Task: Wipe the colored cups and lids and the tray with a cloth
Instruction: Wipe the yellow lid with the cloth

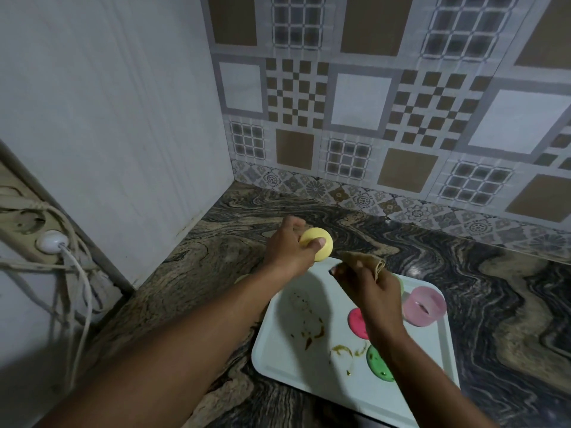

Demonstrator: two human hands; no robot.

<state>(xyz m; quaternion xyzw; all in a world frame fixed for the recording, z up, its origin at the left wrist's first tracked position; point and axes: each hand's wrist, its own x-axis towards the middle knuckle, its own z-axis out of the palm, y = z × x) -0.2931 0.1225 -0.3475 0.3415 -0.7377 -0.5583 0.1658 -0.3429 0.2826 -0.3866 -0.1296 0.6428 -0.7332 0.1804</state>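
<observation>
A person's left hand (289, 248) grips a yellow lid (318, 245) above the far corner of a stained white tray (284, 350) on the marbled counter (494, 304). The right hand (367, 282) pinches a tan cloth (361, 259) beside it. A pink cup (423, 307), pink lid (357, 319) and green lid (377, 362) lie on the tray.

A marbled brown-and-black counter (494, 288) runs into a corner. The back wall (355, 103) is tiled in brown, white and checked squares, with a floral border strip (370, 199) at its foot. On the left stands a plain white panel (108, 103), and beside it a socket strip (24, 220) holds 1 white plug (52, 241) and loose cables (77, 288). The light is dim.
</observation>
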